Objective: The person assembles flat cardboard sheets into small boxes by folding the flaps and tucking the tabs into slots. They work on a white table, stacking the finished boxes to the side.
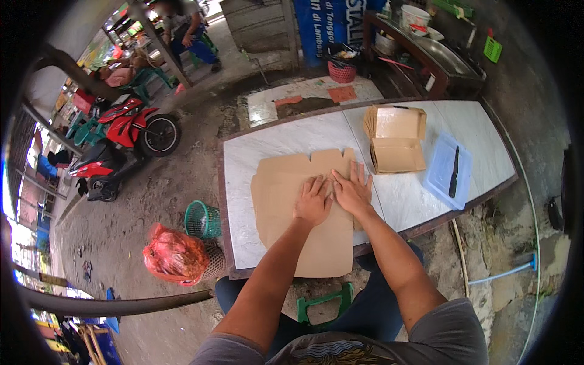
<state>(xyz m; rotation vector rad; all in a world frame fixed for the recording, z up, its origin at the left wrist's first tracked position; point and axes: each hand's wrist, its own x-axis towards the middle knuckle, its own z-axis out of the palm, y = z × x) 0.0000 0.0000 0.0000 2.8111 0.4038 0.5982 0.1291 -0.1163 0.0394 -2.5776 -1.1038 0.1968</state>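
A flat brown cardboard box blank (283, 188), with notched edges, lies on the white tiled table (240, 182) and overhangs its near edge. My left hand (314, 202) rests flat on the cardboard, fingers stretched forward. Just beside it, my right hand (354, 193) presses on the sheet's right part with its fingers spread. The thumbs come close together, and neither hand grips anything. Whether more sheets lie under this one I cannot tell. Farther right stand nested, open brown cardboard boxes (398, 155), apart from my hands.
At the table's right end, a black knife (454, 173) lies in a translucent blue plastic tray (438, 176). On the floor to the left are a green basket (202, 219) and a red plastic bag (174, 254). A red motorbike (121, 134) stands beyond; people sit farther back.
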